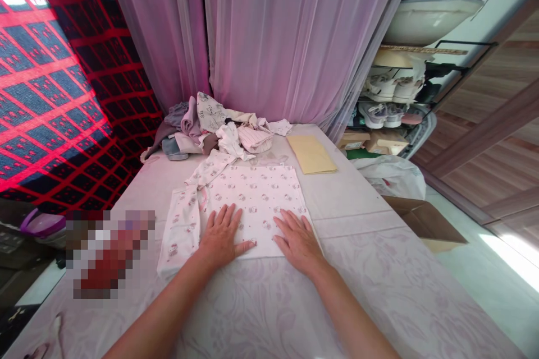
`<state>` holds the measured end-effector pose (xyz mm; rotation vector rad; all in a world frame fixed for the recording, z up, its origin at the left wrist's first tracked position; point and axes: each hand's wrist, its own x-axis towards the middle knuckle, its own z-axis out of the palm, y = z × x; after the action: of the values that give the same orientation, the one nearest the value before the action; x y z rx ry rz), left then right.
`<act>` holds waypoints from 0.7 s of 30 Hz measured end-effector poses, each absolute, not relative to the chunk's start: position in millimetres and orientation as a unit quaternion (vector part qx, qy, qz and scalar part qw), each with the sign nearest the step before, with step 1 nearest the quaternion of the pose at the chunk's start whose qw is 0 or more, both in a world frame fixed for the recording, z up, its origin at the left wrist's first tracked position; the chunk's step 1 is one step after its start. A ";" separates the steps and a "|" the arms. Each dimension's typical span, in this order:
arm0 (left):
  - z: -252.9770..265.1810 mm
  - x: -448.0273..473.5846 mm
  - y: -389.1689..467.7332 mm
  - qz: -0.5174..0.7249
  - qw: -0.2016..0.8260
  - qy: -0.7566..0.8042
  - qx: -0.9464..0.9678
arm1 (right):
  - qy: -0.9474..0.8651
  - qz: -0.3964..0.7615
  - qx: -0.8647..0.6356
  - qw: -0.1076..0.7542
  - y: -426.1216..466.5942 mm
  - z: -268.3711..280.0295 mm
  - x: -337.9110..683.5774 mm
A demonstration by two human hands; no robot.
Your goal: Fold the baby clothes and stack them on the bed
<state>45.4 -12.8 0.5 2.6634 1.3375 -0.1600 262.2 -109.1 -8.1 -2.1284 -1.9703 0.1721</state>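
Observation:
A white long-sleeved child's top (261,190) with small pink prints lies spread on the cloth-covered table. One sleeve is folded over at its left side, and a cuff end reaches back toward the clothes pile. My left hand (221,235) rests flat on the lower middle of the top, fingers stretched out. Flat on its lower right part lies my right hand (298,241), fingers slightly spread. Neither hand grips the fabric.
Behind the top sits a heap of crumpled clothes (227,129). A folded yellow sheet (311,154) lies at the back right. Purple curtains (269,39) hang behind. A shoe rack (391,90) and an open cardboard box (423,219) stand to the right. A blurred-out item (109,252) lies left.

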 end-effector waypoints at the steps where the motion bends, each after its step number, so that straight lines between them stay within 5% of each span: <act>1: 0.3 45.4 -12.5 -0.054 0.080 0.446 0.890 | -0.648 0.043 -0.749 0.131 -109.1 -8.0 273.8; 7: -0.9 44.9 -12.3 -0.042 0.071 0.438 0.895 | -0.469 -0.015 -0.874 0.130 -90.1 -0.4 320.0; 13: -3.8 44.0 -11.9 -0.031 0.056 0.438 0.896 | -0.501 -0.010 -0.851 0.156 -83.9 -3.7 303.2; 21: -4.2 43.6 -12.1 -0.034 0.033 0.437 0.898 | -0.576 -0.027 -0.813 0.081 -88.7 4.5 278.3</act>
<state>43.6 -12.1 -4.2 2.7647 1.3441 -0.1052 278.3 -88.7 4.5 -2.4307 -1.7221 -0.0810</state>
